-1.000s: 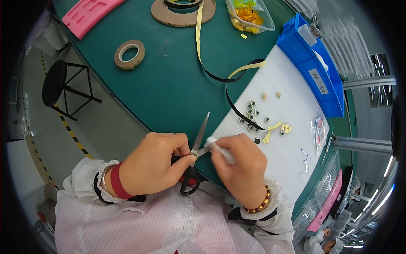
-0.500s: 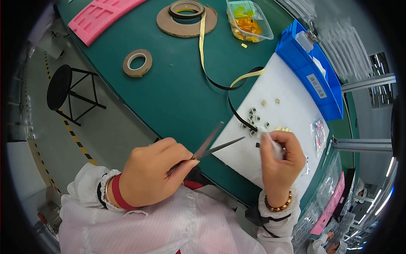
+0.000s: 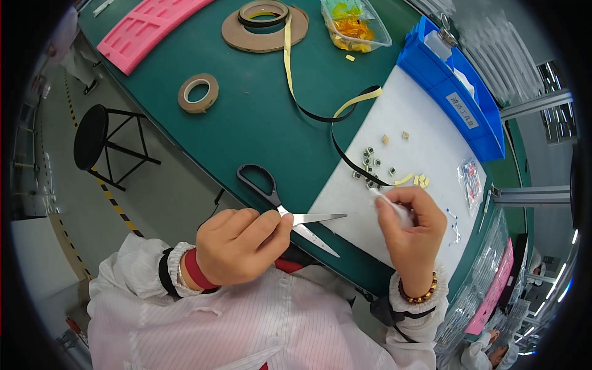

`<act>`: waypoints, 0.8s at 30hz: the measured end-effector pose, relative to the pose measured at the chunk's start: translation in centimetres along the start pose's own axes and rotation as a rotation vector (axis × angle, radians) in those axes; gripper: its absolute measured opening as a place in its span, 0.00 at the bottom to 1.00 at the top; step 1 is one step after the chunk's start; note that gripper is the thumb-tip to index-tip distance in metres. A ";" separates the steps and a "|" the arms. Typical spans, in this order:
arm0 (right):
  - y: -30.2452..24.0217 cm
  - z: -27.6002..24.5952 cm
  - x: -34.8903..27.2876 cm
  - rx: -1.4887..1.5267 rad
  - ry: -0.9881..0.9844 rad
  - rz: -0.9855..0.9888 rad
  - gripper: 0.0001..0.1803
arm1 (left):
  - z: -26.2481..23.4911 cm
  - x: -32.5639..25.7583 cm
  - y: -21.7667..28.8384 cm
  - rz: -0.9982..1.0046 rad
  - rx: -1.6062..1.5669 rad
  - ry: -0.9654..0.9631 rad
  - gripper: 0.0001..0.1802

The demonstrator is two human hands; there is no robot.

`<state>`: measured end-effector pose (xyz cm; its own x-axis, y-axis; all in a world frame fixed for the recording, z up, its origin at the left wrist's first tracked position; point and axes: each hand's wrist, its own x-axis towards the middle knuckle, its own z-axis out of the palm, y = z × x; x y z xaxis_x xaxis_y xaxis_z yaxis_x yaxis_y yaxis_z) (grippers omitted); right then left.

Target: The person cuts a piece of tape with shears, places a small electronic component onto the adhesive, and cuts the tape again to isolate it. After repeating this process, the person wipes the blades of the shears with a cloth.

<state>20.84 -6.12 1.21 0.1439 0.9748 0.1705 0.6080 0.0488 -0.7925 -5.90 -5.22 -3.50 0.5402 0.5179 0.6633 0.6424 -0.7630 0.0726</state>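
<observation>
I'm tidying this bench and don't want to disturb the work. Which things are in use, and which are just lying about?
In use:
left hand on the scissors
right hand pinching a white wad
small parts on the white mat

Lying about:
tape roll
pink tray
clear tub
blue bin
stool
</observation>
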 end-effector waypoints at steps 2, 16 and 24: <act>-0.1 0.6 -0.2 -0.033 -0.062 -0.070 0.05 | 0.2 -0.2 0.2 0.000 0.011 -0.005 0.14; -1.7 4.1 -3.7 -0.224 -0.339 -0.280 0.11 | 0.9 -2.1 0.2 -0.064 -0.208 -0.104 0.24; -2.0 6.2 -3.2 -0.168 -0.195 -0.281 0.10 | 1.1 -2.6 0.3 -0.085 -0.259 -0.116 0.24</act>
<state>14.32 -8.04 -1.35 -0.1880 0.9523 0.2404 0.7245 0.2997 -0.6207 -6.53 -6.33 -5.97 0.5586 0.6133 0.5584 0.5359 -0.7807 0.3213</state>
